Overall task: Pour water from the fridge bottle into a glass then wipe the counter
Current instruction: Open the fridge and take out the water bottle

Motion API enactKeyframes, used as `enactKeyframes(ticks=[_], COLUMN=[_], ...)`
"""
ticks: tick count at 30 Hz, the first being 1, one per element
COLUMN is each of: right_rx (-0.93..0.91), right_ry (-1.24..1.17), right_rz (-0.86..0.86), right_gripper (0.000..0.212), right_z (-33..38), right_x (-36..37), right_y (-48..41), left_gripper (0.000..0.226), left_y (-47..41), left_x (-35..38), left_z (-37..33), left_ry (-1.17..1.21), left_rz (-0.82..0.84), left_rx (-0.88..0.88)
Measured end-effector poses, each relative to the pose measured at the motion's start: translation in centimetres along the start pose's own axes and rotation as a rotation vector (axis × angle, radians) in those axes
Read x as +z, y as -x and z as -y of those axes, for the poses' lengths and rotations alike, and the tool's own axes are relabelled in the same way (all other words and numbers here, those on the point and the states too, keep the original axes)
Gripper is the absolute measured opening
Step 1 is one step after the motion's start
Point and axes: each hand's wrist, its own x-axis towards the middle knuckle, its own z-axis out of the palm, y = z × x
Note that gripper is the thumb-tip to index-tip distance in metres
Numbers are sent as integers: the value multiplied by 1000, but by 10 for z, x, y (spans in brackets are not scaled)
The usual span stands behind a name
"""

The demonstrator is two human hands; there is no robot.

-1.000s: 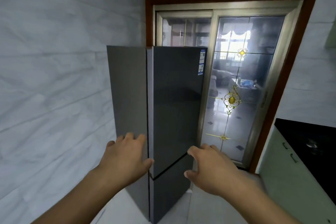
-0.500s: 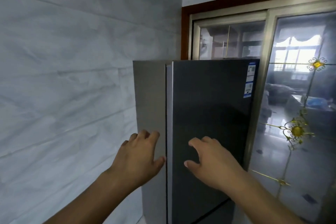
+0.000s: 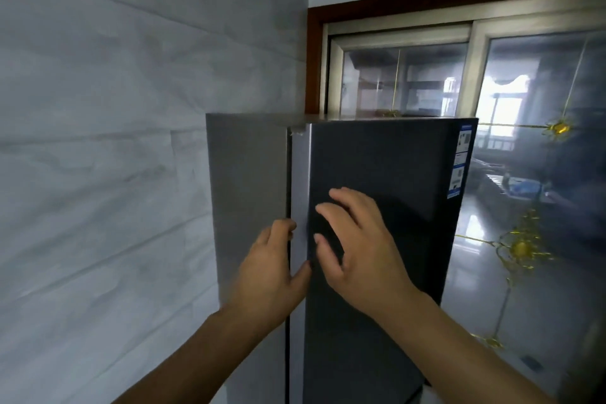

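A tall dark grey fridge (image 3: 387,174) stands in the corner, its door shut. My left hand (image 3: 269,272) is at the door's left edge, fingertips curled into the gap between the door and the cabinet side. My right hand (image 3: 357,246) hovers open over the door front, fingers spread, close to the same edge. The bottle, the glass and the counter are out of view.
A marbled grey wall (image 3: 114,174) runs close along the left of the fridge. To the right is a glass sliding door (image 3: 531,174) with gold ornaments in a brown wooden frame. Stickers (image 3: 460,161) sit on the fridge door's upper right.
The view has come closer to the fridge. Both hands moved up and inward to the door's left edge; the left fingers now hook the gap.
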Motion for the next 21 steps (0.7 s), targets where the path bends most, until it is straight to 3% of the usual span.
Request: enactKeyframes(ticks=[5,8,14,21], right_rx=[-228,-310,-388,-376], right_ry=[244,385,550,581], right_rz=[47,67,109,107], right_gripper=[29,24,14,14], right_z=[-12,-14,-8,-6], right_x=[31,39,40,43], right_y=[-29,-45,-59,-59], left_gripper=[40,31,31,31], left_y=[-26,-34,-35,-32], left_x=[22,32,45,46], left_z=[26,36,42,39], left_ry=[355,449,466,458], left_rz=[66,41,6,-3], left_rx=[79,77,128,113])
